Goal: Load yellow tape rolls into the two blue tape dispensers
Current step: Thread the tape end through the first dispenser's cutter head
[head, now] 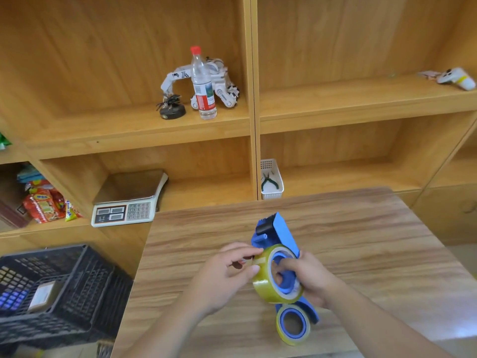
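A blue tape dispenser [280, 233] is held above the wooden table [348, 228], its black roller end pointing away from me. A yellow tape roll [263, 282] sits on the dispenser's hub. My right hand [309, 277] grips the dispenser from the right, with fingers reaching into the roll's core. My left hand [227, 272] pinches the roll's outer edge at its upper left, thumb and forefinger on the tape. Below, nearer to me, a second yellow roll [293, 325] on a blue hub lies on the table; the rest of that dispenser is mostly hidden.
A black plastic crate [64, 285] stands left of the table. Shelves behind hold a scale [126, 202], a white basket with pliers [271, 179], a water bottle [204, 83], a toy robot [219, 81] and snack packets [44, 202].
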`<state>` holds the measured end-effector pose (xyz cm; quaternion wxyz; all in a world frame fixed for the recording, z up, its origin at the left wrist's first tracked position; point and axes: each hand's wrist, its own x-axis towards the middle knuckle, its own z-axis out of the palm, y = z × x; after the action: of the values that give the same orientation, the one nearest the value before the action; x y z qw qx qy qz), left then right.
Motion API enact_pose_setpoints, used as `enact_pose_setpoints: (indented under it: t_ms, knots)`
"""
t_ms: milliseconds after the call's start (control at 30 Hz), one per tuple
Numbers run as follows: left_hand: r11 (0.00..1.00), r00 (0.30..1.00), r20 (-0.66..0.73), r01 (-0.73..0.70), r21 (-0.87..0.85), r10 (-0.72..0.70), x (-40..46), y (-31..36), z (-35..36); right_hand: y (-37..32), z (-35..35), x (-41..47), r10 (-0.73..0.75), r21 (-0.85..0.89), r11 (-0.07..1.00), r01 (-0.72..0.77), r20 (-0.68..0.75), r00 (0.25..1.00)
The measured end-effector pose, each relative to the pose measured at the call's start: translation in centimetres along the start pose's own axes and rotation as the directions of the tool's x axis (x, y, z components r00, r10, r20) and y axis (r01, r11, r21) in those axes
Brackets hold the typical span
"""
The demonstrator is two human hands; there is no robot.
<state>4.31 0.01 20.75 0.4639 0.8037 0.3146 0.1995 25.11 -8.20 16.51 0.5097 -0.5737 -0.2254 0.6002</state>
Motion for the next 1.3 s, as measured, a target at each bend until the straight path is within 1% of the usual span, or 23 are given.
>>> enact_pose_setpoints:
  t_ms: [67, 167, 233, 300, 400, 467, 533, 600, 633, 667, 767, 867, 933, 1033, 1067, 1133, 1200, 1300]
  knots:
    - [1.0, 1.0, -0.007, -0.015, -0.013, 0.015, 0.0, 0.2, -0.2, -0.2, -0.1, -0.5, 0.024, 0.001, 1.0, -0.024, 0.07, 0.997]
    - [0.999, 0.996, -0.066, -0.051, 0.002, 0.051, -0.5, 0.4, 0.2, -0.2, -0.3, -0.9, 0.048, -0.028, 0.999, -0.044, 0.128, 0.991]
    - [0.993, 0.989, -0.104, -0.103, 0.051, 0.108, -0.8, 0.8, 0.5, -0.1, -0.5, -1.1, 0.068, -0.046, 0.997, -0.062, 0.139, 0.988]
    - [0.973, 0.975, -0.101, -0.18, 0.145, 0.196, -1.2, 1.3, 0.6, 0.2, -0.6, -1.2, 0.08, -0.046, 0.996, -0.074, 0.152, 0.985]
    - [0.905, 0.942, -0.073, -0.29, 0.31, 0.326, -1.7, 1.6, 0.6, 0.5, -0.7, -1.2, 0.102, -0.022, 0.995, -0.1, 0.166, 0.981]
    - [0.849, 0.923, -0.067, -0.317, 0.423, 0.378, -1.9, 1.8, 0.7, 0.7, -0.7, -1.2, 0.108, -0.008, 0.994, -0.108, 0.172, 0.979]
    - [0.769, 0.894, -0.055, -0.349, 0.535, 0.444, -2.0, 1.9, 1.0, 0.8, -0.6, -1.2, 0.105, 0.007, 0.994, -0.108, 0.182, 0.978]
    - [0.707, 0.862, -0.039, -0.387, 0.591, 0.505, -2.1, 1.9, 1.2, 0.9, -0.6, -1.2, 0.108, 0.013, 0.994, -0.112, 0.195, 0.975]
    - [0.698, 0.856, -0.036, -0.395, 0.597, 0.515, -2.3, 1.9, 1.3, 0.9, -0.6, -1.3, 0.109, 0.011, 0.994, -0.113, 0.199, 0.974]
    - [0.709, 0.86, -0.04, -0.393, 0.586, 0.509, -2.4, 1.8, 1.4, 1.0, -0.7, -1.3, 0.109, 0.008, 0.994, -0.113, 0.196, 0.975]
    - [0.813, 0.899, -0.088, -0.341, 0.473, 0.428, -2.8, 1.6, 1.6, 1.4, -1.0, -1.3, 0.118, 0.01, 0.993, -0.122, 0.178, 0.977]
    - [0.864, 0.928, -0.089, -0.299, 0.406, 0.363, -2.8, 1.5, 1.7, 1.7, -1.2, -1.3, 0.13, -0.002, 0.991, -0.132, 0.166, 0.977]
    - [0.854, 0.932, -0.08, -0.285, 0.435, 0.353, -2.8, 1.5, 1.7, 1.9, -1.3, -1.3, 0.137, -0.013, 0.991, -0.137, 0.172, 0.976]
    - [0.81, 0.936, -0.067, -0.262, 0.525, 0.346, -2.9, 1.4, 2.1, 2.0, -1.2, -1.4, 0.146, -0.031, 0.989, -0.143, 0.175, 0.974]
    - [0.812, 0.941, -0.069, -0.248, 0.529, 0.332, -2.8, 1.3, 2.2, 2.1, -1.2, -1.5, 0.15, -0.038, 0.989, -0.146, 0.182, 0.972]
    - [0.865, 0.961, -0.091, -0.191, 0.465, 0.261, -2.7, 1.4, 2.2, 2.2, -1.2, -1.6, 0.159, -0.043, 0.987, -0.153, 0.205, 0.966]
    - [0.932, 0.981, -0.106, -0.117, 0.343, 0.162, -2.5, 1.4, 2.1, 2.2, -1.2, -1.6, 0.162, -0.042, 0.987, -0.156, 0.234, 0.959]
    - [0.977, 0.993, -0.085, -0.06, 0.205, 0.079, -2.6, 1.5, 2.0, 2.2, -1.3, -1.8, 0.172, -0.034, 0.985, -0.169, 0.248, 0.953]
